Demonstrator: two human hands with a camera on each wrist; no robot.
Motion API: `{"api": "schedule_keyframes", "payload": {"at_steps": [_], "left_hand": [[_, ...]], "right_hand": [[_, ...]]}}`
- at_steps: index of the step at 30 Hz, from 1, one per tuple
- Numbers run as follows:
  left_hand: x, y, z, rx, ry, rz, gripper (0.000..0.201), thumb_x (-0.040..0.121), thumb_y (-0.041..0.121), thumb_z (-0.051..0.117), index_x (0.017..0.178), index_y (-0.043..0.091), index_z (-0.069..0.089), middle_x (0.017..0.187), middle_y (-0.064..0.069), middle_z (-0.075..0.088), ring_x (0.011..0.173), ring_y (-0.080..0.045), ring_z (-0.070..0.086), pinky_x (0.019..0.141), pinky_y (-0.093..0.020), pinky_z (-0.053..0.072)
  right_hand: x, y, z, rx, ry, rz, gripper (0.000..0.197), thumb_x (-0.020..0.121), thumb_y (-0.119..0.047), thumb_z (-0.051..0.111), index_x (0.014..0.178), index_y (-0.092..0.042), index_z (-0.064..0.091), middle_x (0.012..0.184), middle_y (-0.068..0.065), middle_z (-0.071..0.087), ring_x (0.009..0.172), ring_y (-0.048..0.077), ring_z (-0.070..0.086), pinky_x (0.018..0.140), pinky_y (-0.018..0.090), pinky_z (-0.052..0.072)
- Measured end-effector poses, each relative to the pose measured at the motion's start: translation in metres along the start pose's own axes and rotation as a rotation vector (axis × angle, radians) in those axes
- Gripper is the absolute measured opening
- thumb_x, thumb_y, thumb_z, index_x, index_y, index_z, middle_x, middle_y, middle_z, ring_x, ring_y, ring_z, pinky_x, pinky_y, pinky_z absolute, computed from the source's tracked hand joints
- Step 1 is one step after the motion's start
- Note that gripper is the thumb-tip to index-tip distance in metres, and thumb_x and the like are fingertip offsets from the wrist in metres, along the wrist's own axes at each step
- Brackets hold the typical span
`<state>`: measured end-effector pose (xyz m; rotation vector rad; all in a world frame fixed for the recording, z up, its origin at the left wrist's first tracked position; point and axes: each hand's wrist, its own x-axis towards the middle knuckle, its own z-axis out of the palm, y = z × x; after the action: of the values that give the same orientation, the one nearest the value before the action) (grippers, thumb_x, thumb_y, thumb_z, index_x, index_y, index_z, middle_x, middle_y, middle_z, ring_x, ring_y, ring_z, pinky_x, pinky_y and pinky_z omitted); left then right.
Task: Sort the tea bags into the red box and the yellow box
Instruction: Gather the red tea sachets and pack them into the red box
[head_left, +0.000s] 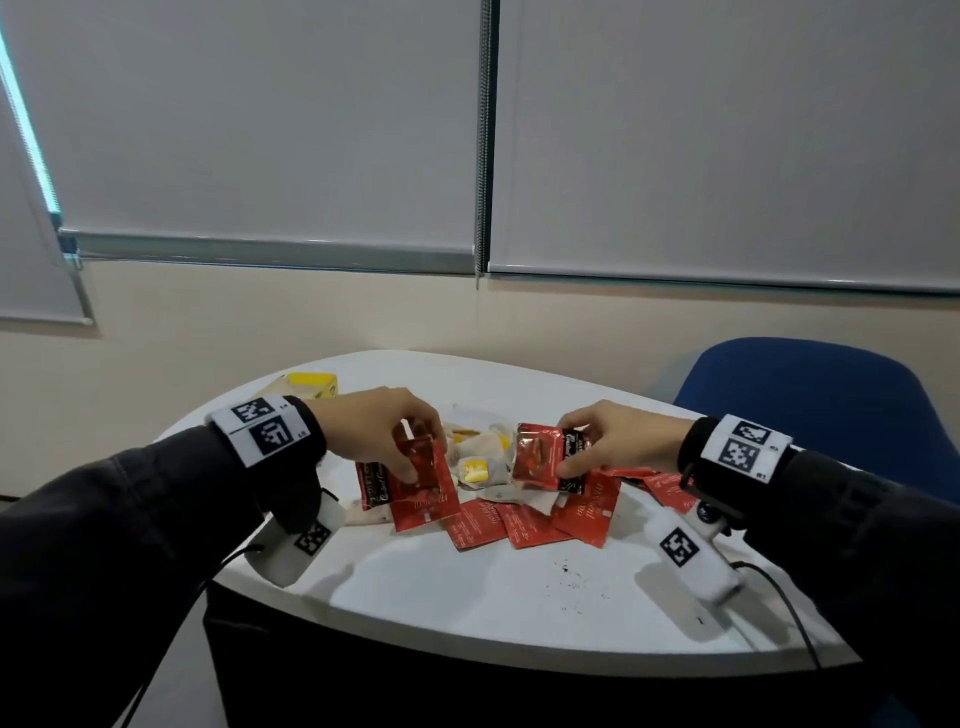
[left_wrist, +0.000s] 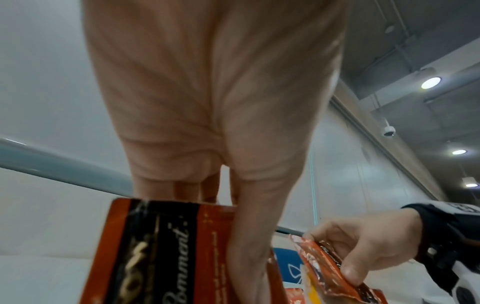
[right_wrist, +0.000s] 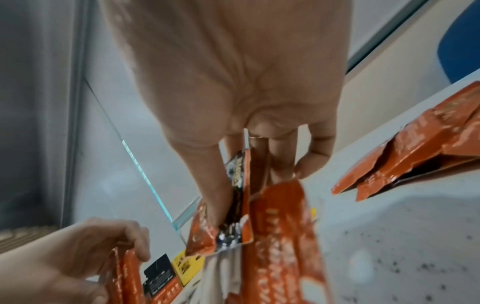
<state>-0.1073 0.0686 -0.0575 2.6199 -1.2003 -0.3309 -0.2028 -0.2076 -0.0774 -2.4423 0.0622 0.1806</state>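
Note:
My left hand (head_left: 415, 462) pinches a few red foil tea-bag sachets (head_left: 423, 499) just above the table; one shows a black band (left_wrist: 155, 257). My right hand (head_left: 571, 447) pinches another red sachet (head_left: 540, 457) by its black-banded edge (right_wrist: 233, 226), thumb in front and fingers behind. Between the hands lie white tea bags with yellow tags (head_left: 475, 467). More red sachets (head_left: 530, 525) are spread flat below and to the right. The yellow box (head_left: 313, 385) stands at the table's far left, behind my left wrist. I cannot pick out the red box.
The white rounded table (head_left: 467, 613) has dark crumbs (head_left: 571, 571) on its near right part. A blue chair (head_left: 810, 410) stands at the far right. A wall with drawn blinds runs behind the table. Cables hang from both wrists.

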Motion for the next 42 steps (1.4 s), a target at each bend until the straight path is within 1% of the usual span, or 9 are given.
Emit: {"api": "schedule_keyframes", "payload": {"at_steps": [9, 13, 19, 22, 24, 28, 31, 36, 42], "left_hand": [[0.003, 0.005, -0.001, -0.105, 0.014, 0.045, 0.034, 0.078, 0.022, 0.076, 0.107, 0.035, 0.066, 0.093, 0.014, 0.07, 0.087, -0.008, 0.067, 0.081, -0.032, 0.057], [0.01, 0.013, 0.004, -0.133, 0.066, 0.086, 0.031, 0.078, 0.024, 0.076, 0.106, 0.034, 0.065, 0.095, 0.015, 0.07, 0.088, -0.008, 0.066, 0.08, -0.03, 0.056], [0.019, 0.018, 0.009, -0.112, 0.048, 0.116, 0.034, 0.092, 0.009, 0.056, 0.117, 0.032, 0.059, 0.11, 0.006, 0.063, 0.1, -0.015, 0.061, 0.084, -0.029, 0.053], [0.023, 0.019, 0.012, -0.075, 0.008, 0.052, 0.049, 0.096, 0.001, 0.041, 0.135, 0.031, 0.046, 0.126, 0.005, 0.051, 0.112, -0.017, 0.051, 0.09, -0.028, 0.045], [0.026, 0.023, 0.014, -0.067, 0.047, 0.034, 0.051, 0.097, 0.003, 0.041, 0.14, 0.029, 0.042, 0.131, 0.004, 0.047, 0.114, -0.015, 0.046, 0.091, -0.024, 0.04], [0.035, 0.033, 0.011, -0.137, 0.244, 0.098, 0.043, 0.093, 0.012, 0.058, 0.135, 0.022, 0.053, 0.128, 0.002, 0.057, 0.108, -0.012, 0.055, 0.091, -0.023, 0.045], [0.042, 0.047, 0.012, -0.331, 0.311, 0.154, 0.039, 0.088, 0.011, 0.066, 0.126, 0.014, 0.061, 0.12, -0.002, 0.066, 0.107, -0.015, 0.063, 0.091, -0.024, 0.051], [0.046, 0.069, 0.021, -0.733, 0.266, 0.18, 0.032, 0.087, 0.005, 0.067, 0.119, 0.006, 0.064, 0.11, -0.013, 0.071, 0.101, -0.024, 0.068, 0.09, -0.029, 0.053], [0.036, 0.045, 0.032, -0.278, 0.151, -0.021, 0.032, 0.091, 0.043, 0.058, 0.11, 0.017, 0.062, 0.107, 0.001, 0.066, 0.088, -0.012, 0.062, 0.079, -0.03, 0.052]], "right_hand": [[-0.012, 0.015, -0.017, 0.196, 0.124, -0.102, 0.027, 0.081, 0.002, 0.073, 0.106, -0.008, 0.069, 0.102, 0.02, 0.071, 0.086, 0.028, 0.068, 0.082, 0.044, 0.056], [-0.01, 0.016, -0.022, 0.317, 0.285, -0.087, 0.029, 0.083, 0.0, 0.072, 0.111, -0.004, 0.064, 0.098, 0.015, 0.07, 0.074, 0.019, 0.069, 0.056, 0.02, 0.053], [0.006, 0.041, -0.048, 0.361, 0.515, 0.022, 0.035, 0.088, 0.003, 0.063, 0.121, -0.001, 0.052, 0.092, 0.01, 0.061, 0.076, 0.02, 0.062, 0.057, 0.024, 0.053], [0.012, 0.061, -0.054, 0.206, 0.413, 0.211, 0.049, 0.088, -0.005, 0.067, 0.132, 0.0, 0.047, 0.113, 0.018, 0.059, 0.096, 0.029, 0.061, 0.08, 0.038, 0.054], [0.01, 0.065, -0.053, -0.115, 0.275, 0.303, 0.063, 0.089, -0.025, 0.069, 0.141, -0.007, 0.039, 0.136, 0.015, 0.051, 0.12, 0.03, 0.053, 0.097, 0.036, 0.044], [0.003, 0.039, -0.042, -0.154, 0.341, -0.004, 0.063, 0.088, -0.042, 0.065, 0.141, -0.018, 0.04, 0.143, 0.005, 0.046, 0.133, 0.02, 0.044, 0.106, 0.032, 0.038], [-0.003, 0.009, -0.025, 0.133, 0.178, -0.18, 0.055, 0.085, -0.037, 0.07, 0.134, -0.026, 0.046, 0.127, 0.0, 0.061, 0.116, 0.012, 0.06, 0.101, 0.031, 0.048], [-0.004, -0.014, -0.014, 0.287, 0.14, -0.247, 0.039, 0.085, -0.011, 0.072, 0.12, -0.019, 0.058, 0.089, 0.007, 0.069, 0.083, 0.022, 0.067, 0.078, 0.031, 0.053], [0.011, 0.035, -0.049, 0.246, 0.408, 0.033, 0.037, 0.093, 0.001, 0.057, 0.129, 0.002, 0.05, 0.111, 0.023, 0.061, 0.078, 0.025, 0.061, 0.065, 0.029, 0.05]]}}
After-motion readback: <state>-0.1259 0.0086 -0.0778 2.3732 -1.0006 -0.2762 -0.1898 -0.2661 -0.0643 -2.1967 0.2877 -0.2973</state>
